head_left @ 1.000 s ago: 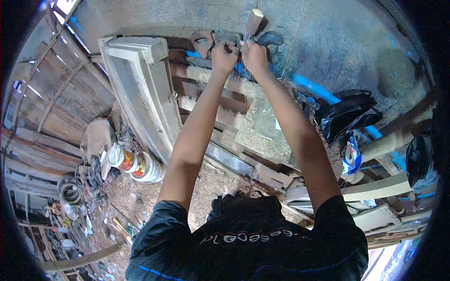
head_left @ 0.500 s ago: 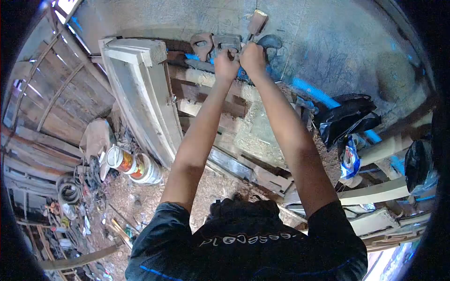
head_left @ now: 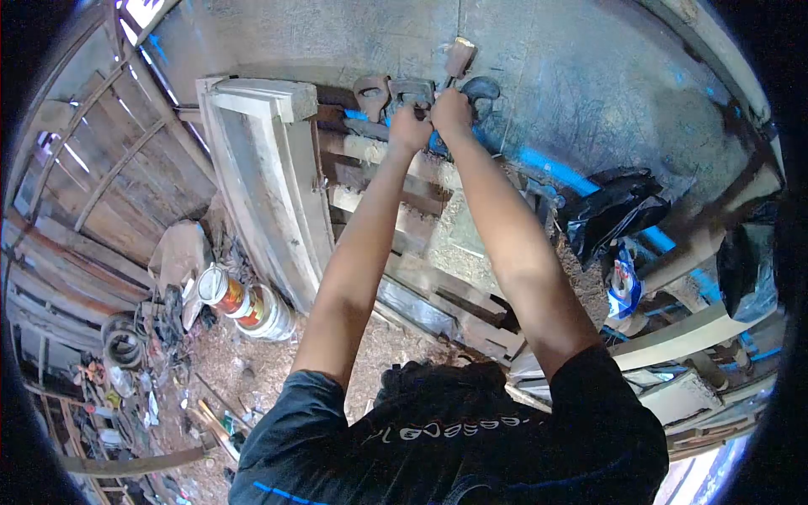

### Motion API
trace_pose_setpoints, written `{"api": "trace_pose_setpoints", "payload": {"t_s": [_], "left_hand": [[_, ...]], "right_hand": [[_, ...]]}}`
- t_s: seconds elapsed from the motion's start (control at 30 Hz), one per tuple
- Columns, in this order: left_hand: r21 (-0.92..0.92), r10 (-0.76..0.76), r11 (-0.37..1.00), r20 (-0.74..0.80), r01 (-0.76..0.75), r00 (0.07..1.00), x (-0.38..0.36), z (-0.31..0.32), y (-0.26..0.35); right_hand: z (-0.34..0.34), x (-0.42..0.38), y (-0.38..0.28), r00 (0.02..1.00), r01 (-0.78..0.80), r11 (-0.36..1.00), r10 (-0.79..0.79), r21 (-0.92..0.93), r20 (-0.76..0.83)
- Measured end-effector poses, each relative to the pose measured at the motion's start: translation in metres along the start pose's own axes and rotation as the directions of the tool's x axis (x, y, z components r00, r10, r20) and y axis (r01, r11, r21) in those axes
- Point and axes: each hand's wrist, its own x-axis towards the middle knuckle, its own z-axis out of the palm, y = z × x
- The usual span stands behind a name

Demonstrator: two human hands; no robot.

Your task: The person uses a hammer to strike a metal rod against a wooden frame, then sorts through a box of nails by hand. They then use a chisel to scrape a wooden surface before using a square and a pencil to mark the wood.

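Both arms reach up to a row of tools at the wall. My left hand (head_left: 410, 132) is closed, with its fingers curled just below a dark saw handle (head_left: 411, 91); what lies in them is hidden. Close beside it, my right hand (head_left: 452, 112) is closed too, at the lower end of the shaft of a tool with a block-shaped wooden handle (head_left: 460, 59). Its fingers hide whatever they hold. A brown saw handle (head_left: 371, 96) stands left of my hands, and a dark curved handle (head_left: 481, 87) stands right of them.
Left of my arms leans a pale wooden frame (head_left: 282, 177). A slatted bench (head_left: 353, 150) dusted with shavings lies under my forearms. Buckets (head_left: 223, 289) stand at lower left. Black plastic bags (head_left: 619, 210) and a blue pipe (head_left: 560, 171) are at right.
The camera view has shifted a little, so the scene sits slightly lower and the left side farther right. My hands stay at the same tools, with no clear change in their grip.
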Motion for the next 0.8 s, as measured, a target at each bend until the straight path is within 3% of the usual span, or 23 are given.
{"api": "trace_pose_setpoints", "payload": {"t_s": [0.1,0.23,0.4,0.43,0.53,0.6,0.63,0.73,0.8], "left_hand": [[-0.012,0.013,1.0,0.03,-0.013,0.999,0.003,-0.006,-0.012],[-0.083,0.061,0.995,0.029,-0.058,0.998,0.006,-0.008,-0.02],[-0.027,0.043,0.999,0.025,-0.042,0.999,0.004,0.004,-0.02],[0.011,0.058,0.998,0.038,-0.058,0.998,0.004,0.005,-0.018],[0.027,0.06,0.998,0.084,-0.062,0.995,-0.002,0.004,0.001],[0.032,0.06,0.997,0.086,-0.063,0.994,0.001,0.015,0.004],[-0.109,0.079,0.992,0.122,-0.066,0.989,0.004,0.024,0.0],[-0.26,0.093,0.964,0.136,-0.055,0.986,0.002,0.046,0.006],[-0.176,0.121,0.979,0.082,-0.105,0.989,-0.004,0.054,0.018]], "right_hand": [[0.004,-0.003,0.013,0.993,0.096,0.994,-0.092,-0.043,0.079],[0.004,-0.01,0.022,0.99,0.135,0.991,-0.134,-0.015,0.036],[-0.01,-0.019,0.021,0.994,0.11,0.993,-0.11,0.038,0.0],[-0.006,-0.014,0.023,0.976,0.206,0.978,-0.203,0.027,-0.081],[-0.03,-0.014,0.02,0.955,0.26,0.965,-0.253,0.024,-0.155],[-0.04,-0.008,0.031,0.95,0.296,0.954,-0.29,0.038,-0.119],[-0.048,-0.007,0.033,0.947,0.305,0.951,-0.298,0.047,-0.117],[-0.073,-0.017,0.037,0.916,0.383,0.924,-0.38,-0.003,-0.129],[-0.083,-0.023,0.043,0.916,0.392,0.92,-0.39,0.003,-0.091]]}}
